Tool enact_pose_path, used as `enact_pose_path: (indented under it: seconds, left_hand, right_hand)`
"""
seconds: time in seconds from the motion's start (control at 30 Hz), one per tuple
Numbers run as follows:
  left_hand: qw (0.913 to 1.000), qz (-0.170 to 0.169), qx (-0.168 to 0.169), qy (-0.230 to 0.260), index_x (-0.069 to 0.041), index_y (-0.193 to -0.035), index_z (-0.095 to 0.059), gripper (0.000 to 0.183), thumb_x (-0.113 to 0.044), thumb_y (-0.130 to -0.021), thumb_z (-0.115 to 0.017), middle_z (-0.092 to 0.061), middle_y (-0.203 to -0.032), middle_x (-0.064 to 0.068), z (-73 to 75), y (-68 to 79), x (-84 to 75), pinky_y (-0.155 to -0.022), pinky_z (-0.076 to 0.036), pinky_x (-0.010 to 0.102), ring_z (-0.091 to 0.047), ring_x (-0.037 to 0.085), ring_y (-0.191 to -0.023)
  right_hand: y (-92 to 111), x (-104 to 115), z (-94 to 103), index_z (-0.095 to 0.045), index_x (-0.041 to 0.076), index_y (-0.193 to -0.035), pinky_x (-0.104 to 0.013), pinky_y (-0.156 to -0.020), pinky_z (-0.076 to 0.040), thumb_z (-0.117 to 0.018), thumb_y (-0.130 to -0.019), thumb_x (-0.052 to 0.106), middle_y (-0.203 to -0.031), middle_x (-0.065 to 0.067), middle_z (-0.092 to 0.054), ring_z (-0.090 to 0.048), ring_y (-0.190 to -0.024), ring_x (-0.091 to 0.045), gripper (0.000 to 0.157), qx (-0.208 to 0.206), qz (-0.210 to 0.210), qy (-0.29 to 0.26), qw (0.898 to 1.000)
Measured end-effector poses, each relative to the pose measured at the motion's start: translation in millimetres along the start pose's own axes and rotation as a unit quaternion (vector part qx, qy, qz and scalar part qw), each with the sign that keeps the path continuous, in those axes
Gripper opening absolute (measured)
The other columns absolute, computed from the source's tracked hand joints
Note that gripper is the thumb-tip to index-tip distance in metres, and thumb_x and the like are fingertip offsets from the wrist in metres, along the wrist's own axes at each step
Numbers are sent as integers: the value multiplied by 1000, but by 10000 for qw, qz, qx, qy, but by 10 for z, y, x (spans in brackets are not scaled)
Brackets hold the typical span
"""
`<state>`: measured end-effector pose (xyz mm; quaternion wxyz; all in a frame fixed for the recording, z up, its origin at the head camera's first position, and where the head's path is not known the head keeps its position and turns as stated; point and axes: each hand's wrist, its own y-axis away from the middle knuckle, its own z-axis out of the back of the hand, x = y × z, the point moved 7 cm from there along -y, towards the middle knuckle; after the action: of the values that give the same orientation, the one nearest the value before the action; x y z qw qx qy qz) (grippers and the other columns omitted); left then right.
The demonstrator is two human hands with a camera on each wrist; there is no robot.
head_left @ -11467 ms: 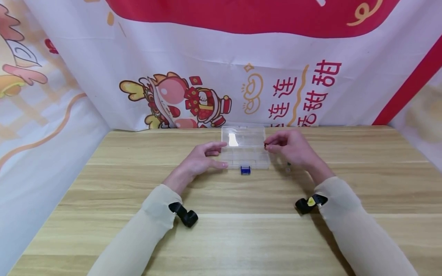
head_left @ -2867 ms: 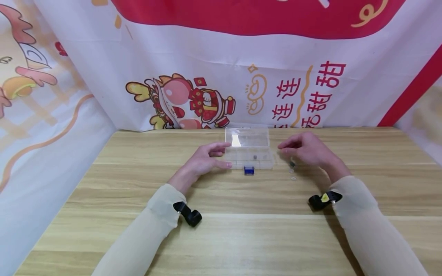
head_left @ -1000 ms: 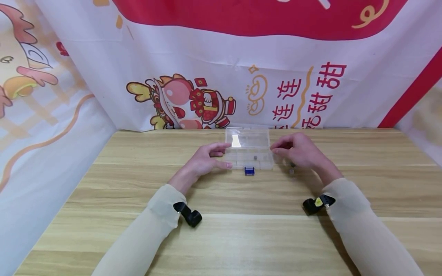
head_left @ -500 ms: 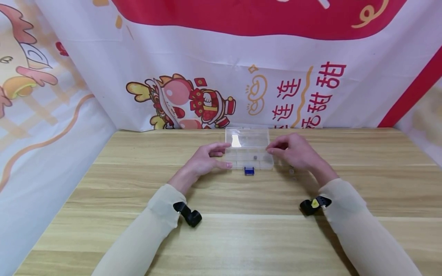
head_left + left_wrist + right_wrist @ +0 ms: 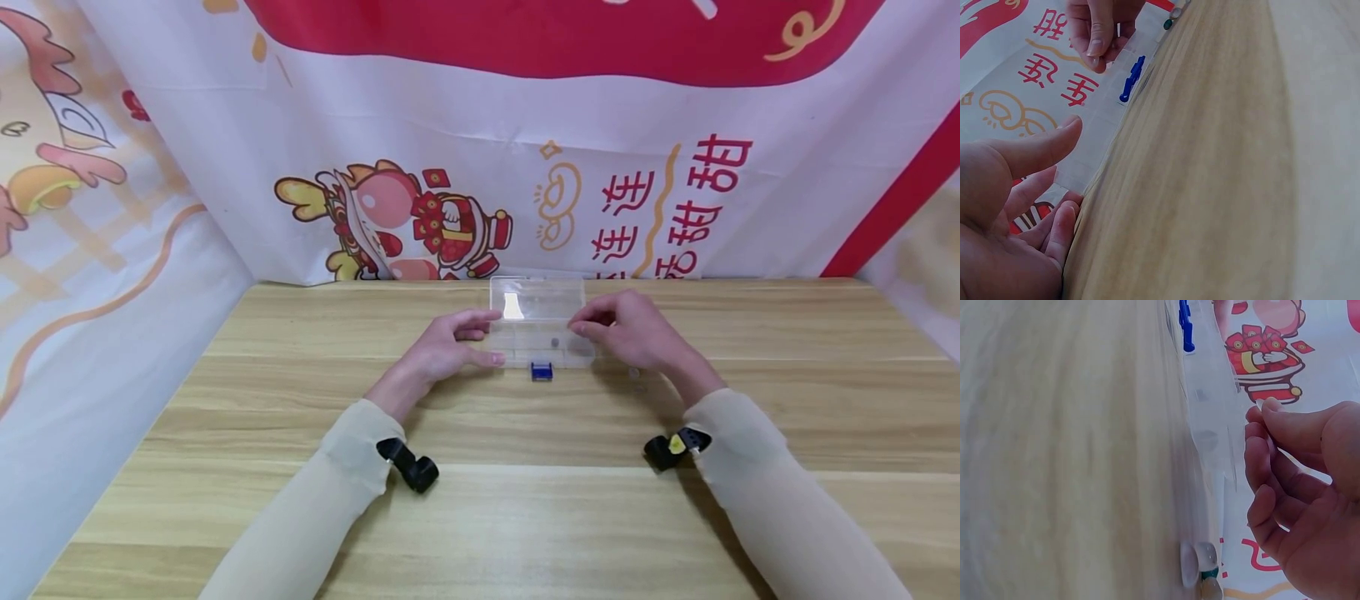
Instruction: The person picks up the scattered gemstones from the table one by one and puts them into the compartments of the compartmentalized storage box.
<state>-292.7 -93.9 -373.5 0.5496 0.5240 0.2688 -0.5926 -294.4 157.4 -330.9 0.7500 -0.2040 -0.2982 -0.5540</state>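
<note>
A clear plastic compartment box (image 5: 525, 337) with a blue latch (image 5: 542, 372) stands with its lid (image 5: 547, 297) raised. One compartment holds a grey round piece (image 5: 555, 342); another pale, rounded piece (image 5: 1208, 440) shows through the box wall in the right wrist view. My left hand (image 5: 442, 346) grips the box's left end, thumb at the front corner and index finger near the hinge. Above the right-hand compartments, my right hand (image 5: 633, 329) pinches a small whitish translucent piece (image 5: 1260, 404) between thumb and index finger. The fingertips mostly hide its shape.
Right of the box, several small glassy rounded pieces (image 5: 1189, 564) lie on the wooden table (image 5: 480, 517), one of them dark green (image 5: 1210, 574). Behind the box hangs a printed cloth (image 5: 420, 108) at the table's far edge.
My right hand has moved left from the table beside the box to over its compartments. Earlier it pinched a dark reddish piece; the grey piece now lies inside. My left hand stays put.
</note>
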Motion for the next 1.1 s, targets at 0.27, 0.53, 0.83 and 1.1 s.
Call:
enact_pose_path:
  seconds: [0.27, 0.53, 0.83, 1.1]
  left_hand:
    - [10000, 3, 0, 9, -33, -145, -64, 70, -14, -84, -90, -60, -150, -1, 16, 8, 12, -125, -40, 46, -51, 25, -141]
    - [10000, -16, 7, 40, -33, -145, -65, 69, -14, -83, -91, -60, -149, -1, 23, 11, 15, -125, -40, 46, -51, 25, -141]
    - [10000, -41, -34, -2, -33, -144, -66, 69, -13, -82, -91, -61, -148, 0, 12, 10, 2, -125, -41, 45, -52, 25, -139]
    - [10000, -33, -32, 7, -33, -143, -66, 70, -14, -82, -92, -61, -148, 0, 4, -4, 1, -124, -41, 45, -52, 25, -139]
  right_hand:
    - [-32, 84, -68, -80, 15, -113, -36, -82, -53, -69, -105, 23, -108, -6, -73, -61, -97, -24, 16, -50, -98, -44, 9999]
    - [-51, 132, -110, -80, 15, -113, -36, -82, -53, -70, -104, 23, -108, -5, -74, -62, -98, -24, 16, -137, -80, -132, 9998]
    - [-59, 154, -128, -80, 16, -112, -36, -83, -53, -71, -103, 24, -109, -5, -74, -61, -98, -24, 15, -161, -132, -161, 9997]
    - [-76, 164, -143, -81, 17, -112, -36, -84, -53, -71, -103, 24, -109, -4, -74, -62, -99, -23, 14, -148, -189, -176, 9996]
